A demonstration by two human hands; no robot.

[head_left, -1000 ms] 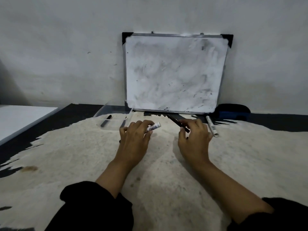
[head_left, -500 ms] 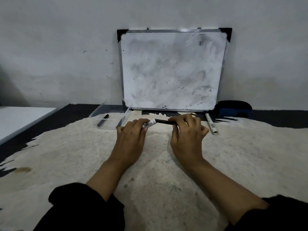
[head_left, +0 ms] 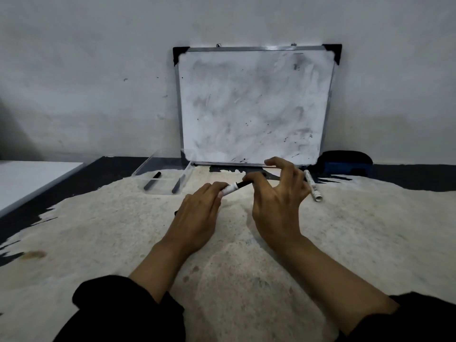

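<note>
My left hand (head_left: 197, 218) grips the white barrel of a marker (head_left: 230, 189) above the table. My right hand (head_left: 276, 196) pinches the marker's black end with thumb and forefinger, its other fingers spread and raised. The marker lies nearly level between both hands. Behind them a smudged whiteboard (head_left: 254, 104) leans upright against the wall.
A second white marker (head_left: 313, 185) lies right of my right hand. A clear plastic tray (head_left: 162, 178) at the left holds two black markers. A blue-and-black eraser (head_left: 345, 164) sits by the wall at the right. A pale worn cover (head_left: 123, 243) lies over the dark table.
My hands came together: the black piece in my right hand met the white barrel in my left. My right hand's fingers have since spread open. The view has shifted slightly.
</note>
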